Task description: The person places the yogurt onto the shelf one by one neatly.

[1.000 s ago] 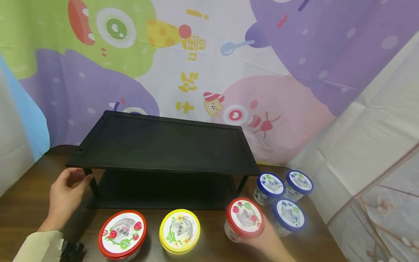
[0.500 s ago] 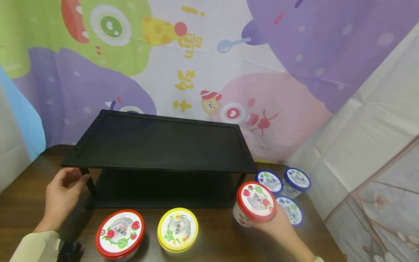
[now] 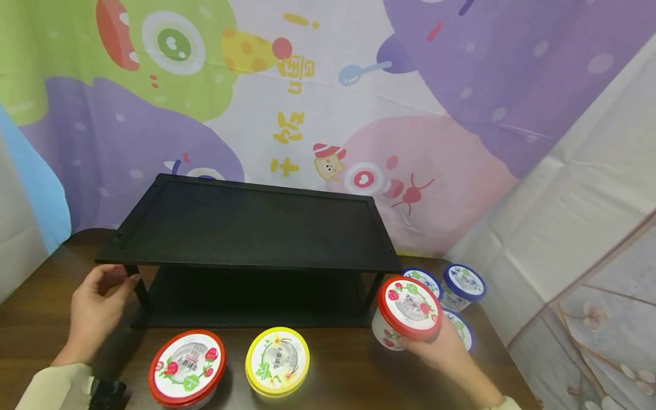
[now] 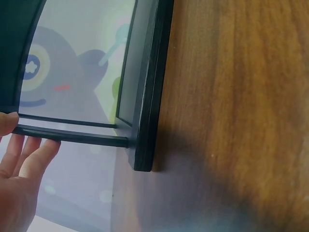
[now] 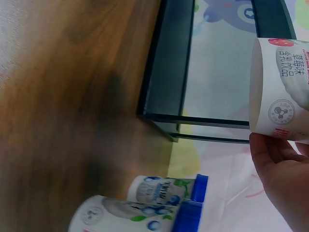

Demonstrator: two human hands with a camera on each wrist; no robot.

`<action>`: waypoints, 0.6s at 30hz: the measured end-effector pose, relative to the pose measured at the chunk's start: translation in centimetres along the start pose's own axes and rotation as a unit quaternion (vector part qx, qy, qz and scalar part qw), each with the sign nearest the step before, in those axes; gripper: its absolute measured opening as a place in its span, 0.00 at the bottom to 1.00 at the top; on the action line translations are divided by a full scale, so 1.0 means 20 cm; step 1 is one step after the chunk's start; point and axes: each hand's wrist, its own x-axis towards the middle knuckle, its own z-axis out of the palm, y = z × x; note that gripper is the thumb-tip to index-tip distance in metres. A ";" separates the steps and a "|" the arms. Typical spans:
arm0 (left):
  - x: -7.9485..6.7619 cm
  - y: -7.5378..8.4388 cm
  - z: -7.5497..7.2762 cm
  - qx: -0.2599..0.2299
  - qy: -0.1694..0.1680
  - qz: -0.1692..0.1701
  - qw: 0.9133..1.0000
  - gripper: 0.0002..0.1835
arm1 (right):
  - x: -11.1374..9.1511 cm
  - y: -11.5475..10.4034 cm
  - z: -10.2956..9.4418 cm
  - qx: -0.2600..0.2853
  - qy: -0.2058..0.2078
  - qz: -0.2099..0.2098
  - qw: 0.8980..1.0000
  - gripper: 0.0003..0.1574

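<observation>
A black two-tier shelf (image 3: pixel 251 225) stands on the brown wooden table. At its front left corner my left hand (image 3: pixel 96 310) pinches the upright post (image 4: pixel 77 136), thumb on one side and fingers on the other. My right hand (image 3: pixel 447 354) grips a strawberry-printed paper cup with a red lid (image 3: pixel 411 307), raised off the table beside the shelf's front right corner. The cup's white side (image 5: pixel 282 89) and base edge show in the right wrist view. Behind it, the held cup partly covers two blueberry cups with blue lids, one farther back (image 3: pixel 424 279), one nearer (image 3: pixel 463 329).
Another blue-lidded cup (image 3: pixel 464 285) stands at the back right, near the pale side curtain (image 3: pixel 574 228). In front of the shelf sit a second red-lidded cup (image 3: pixel 187 367) and a yellow-lidded cup (image 3: pixel 277 362). A cartoon-printed cloth (image 3: pixel 287 114) hangs behind.
My right hand has lifted the red-lidded cup up and to the right, closer to the shelf's right end, covering more of the blue-lidded cups. My left hand stays on the post.
</observation>
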 end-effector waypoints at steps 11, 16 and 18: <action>0.00 -0.01 0.00 -0.012 0.002 0.001 1.000 0.17 | 0.05 -0.08 -0.10 0.028 -0.008 -0.089 0.996 0.44; 0.02 -0.05 0.01 -0.011 0.008 0.005 1.000 0.17 | 0.08 -0.12 -0.13 0.059 -0.020 -0.102 0.993 0.42; 0.02 -0.05 0.01 -0.009 0.008 0.008 1.000 0.17 | 0.09 -0.13 -0.15 0.065 -0.024 -0.107 0.992 0.41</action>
